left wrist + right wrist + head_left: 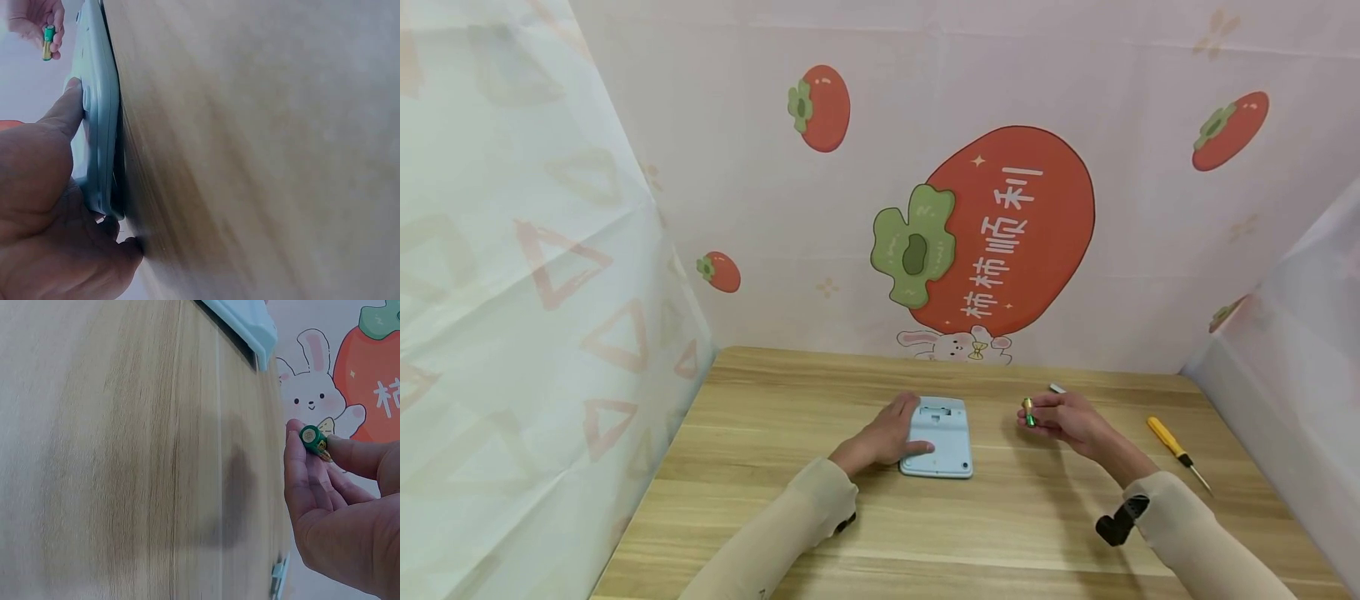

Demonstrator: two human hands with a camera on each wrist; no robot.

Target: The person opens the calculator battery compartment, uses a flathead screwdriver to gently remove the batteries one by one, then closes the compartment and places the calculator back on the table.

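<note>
A light-blue calculator [943, 450] lies face down on the wooden table, its battery slot [936, 410] uncovered at the far end. My left hand [889, 432] holds it by the left side, the thumb [72, 100] across its back and the other fingers around the far left edge. To the right of it, above the table, my right hand [1071, 423] pinches a green and gold battery [315, 440] between thumb and fingers. One flat end of the battery faces the right wrist camera.
Behind my right hand lies a small light-blue cover [1057, 388], partly hidden in the head view. A yellow-handled screwdriver [1168, 440] rests farther right on the table [865, 550]. Printed sheets [760, 183] rise along the back and both sides.
</note>
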